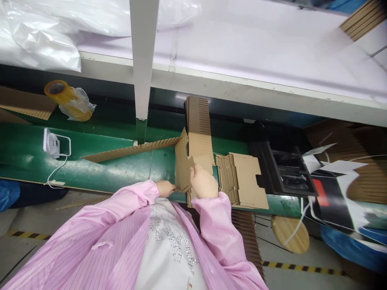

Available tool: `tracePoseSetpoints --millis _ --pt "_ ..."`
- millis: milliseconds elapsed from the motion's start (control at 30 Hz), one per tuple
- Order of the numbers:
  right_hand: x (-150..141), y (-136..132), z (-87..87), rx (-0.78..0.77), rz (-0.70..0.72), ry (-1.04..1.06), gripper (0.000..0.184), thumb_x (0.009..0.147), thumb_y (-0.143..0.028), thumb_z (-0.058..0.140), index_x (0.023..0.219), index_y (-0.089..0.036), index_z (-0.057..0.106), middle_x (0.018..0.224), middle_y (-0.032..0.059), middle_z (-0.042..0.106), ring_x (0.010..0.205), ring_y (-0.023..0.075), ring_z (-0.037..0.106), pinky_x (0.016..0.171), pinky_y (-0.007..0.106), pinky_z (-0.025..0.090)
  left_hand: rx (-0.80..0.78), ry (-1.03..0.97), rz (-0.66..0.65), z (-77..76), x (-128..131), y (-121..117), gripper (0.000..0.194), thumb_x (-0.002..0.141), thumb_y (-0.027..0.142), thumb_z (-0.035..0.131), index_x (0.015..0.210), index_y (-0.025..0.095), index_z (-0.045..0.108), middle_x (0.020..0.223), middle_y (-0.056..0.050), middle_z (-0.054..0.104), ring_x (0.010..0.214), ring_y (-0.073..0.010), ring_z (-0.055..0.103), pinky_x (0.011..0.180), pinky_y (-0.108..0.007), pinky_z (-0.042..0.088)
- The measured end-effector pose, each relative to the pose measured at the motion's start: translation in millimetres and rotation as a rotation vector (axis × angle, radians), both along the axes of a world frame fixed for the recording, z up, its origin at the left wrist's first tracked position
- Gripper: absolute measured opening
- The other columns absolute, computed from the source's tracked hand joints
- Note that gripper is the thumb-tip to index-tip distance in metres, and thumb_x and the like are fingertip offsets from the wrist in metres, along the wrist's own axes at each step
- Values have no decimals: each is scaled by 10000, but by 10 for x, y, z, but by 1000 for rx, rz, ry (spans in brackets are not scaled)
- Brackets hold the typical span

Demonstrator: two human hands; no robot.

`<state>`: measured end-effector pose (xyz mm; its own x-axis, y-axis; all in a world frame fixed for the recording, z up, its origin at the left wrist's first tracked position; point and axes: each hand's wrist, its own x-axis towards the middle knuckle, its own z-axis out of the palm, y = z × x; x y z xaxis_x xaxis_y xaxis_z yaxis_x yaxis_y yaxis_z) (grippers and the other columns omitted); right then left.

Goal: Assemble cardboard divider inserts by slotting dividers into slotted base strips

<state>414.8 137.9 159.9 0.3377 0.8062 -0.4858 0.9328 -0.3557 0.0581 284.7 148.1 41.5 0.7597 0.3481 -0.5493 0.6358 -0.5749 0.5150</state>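
Note:
A flat brown cardboard piece stands tilted up between my hands, above the green bench. My right hand is closed on its right side, fingers curled over the edge. At its lower left corner, my left hand pinches the cardboard; the fingertips are partly hidden. A long slotted cardboard strip runs leftward from behind this piece; whether the two are joined, I cannot tell. Just beyond my right hand lies a stack of slotted cardboard strips. To the right sits a pile of folded cardboard pieces.
A white post rises from the bench to a white shelf. On the left are a small white fan and a yellow tape roll. A black tray stands right, above a round wooden stool.

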Motion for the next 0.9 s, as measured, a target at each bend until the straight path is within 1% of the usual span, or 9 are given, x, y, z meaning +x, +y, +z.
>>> tracePoseSetpoints --millis 100,233,433,500,600,800,900 --pt "1 -62 -111 11 20 -1 356 998 -326 218 1118 -164 512 995 118 673 853 203 654 599 271 321 -5 8 4 24 -4 24 364 933 232 433 1254 175 595 1081 -144 705 957 -254 677 756 -304 508" --pt "30 -131 -233 26 39 -8 341 1003 -325 225 1100 -165 510 1012 102 671 823 181 641 556 273 247 -15 19 3 44 3 50 380 930 233 434 1275 178 586 1106 -149 698 970 -261 675 763 -307 507" --pt "-7 -184 -296 83 91 -17 305 1000 -338 273 1110 -186 514 999 78 663 687 136 593 536 279 190 -8 19 21 31 1 67 373 928 242 441 1270 204 585 1096 -119 704 966 -239 673 776 -296 508" --pt "-24 -179 -281 81 85 -16 302 999 -340 278 1105 -189 516 988 74 664 673 132 586 537 278 186 -10 15 27 26 -6 72 372 929 246 442 1269 205 587 1098 -120 704 966 -241 671 781 -302 509" --pt "11 -145 -210 64 75 9 311 995 -340 274 1081 -190 532 1001 72 663 699 137 589 544 275 199 -26 11 26 27 -13 77 371 923 244 456 1262 191 596 1087 -134 705 957 -253 672 775 -313 513" --pt "216 -33 -3 12 46 82 359 988 -358 254 1109 -191 548 981 89 671 832 191 618 591 273 272 -62 -26 -6 88 6 47 353 922 242 476 1243 192 612 1063 -128 713 943 -248 676 771 -302 508" --pt "208 11 45 17 18 89 361 983 -354 257 1123 -194 549 1008 98 669 878 205 627 611 272 310 -64 -40 -18 121 22 32 340 929 249 461 1226 197 618 1075 -132 709 957 -254 670 767 -304 503"
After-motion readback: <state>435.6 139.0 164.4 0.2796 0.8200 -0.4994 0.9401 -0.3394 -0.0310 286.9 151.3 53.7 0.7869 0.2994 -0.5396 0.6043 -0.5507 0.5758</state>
